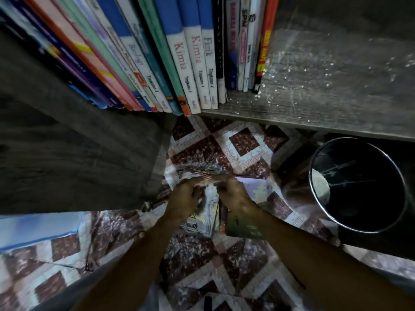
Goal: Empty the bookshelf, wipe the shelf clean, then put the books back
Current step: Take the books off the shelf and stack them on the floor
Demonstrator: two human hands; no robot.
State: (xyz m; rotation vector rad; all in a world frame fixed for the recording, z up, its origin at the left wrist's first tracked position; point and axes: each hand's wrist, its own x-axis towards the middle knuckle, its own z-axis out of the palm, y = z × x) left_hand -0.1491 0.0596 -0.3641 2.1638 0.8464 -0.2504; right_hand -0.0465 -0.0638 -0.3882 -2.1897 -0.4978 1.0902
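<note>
Left hand (184, 196) and right hand (233, 191) both clutch the book stack (199, 222) between them.

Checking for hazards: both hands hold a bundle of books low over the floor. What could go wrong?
The fanned bundle of thin glossy books, gripped by left hand and right hand, could shed one. The row of colourful textbooks, unpropped at its right end, may topple onto the dusty grey shelf board.
</note>
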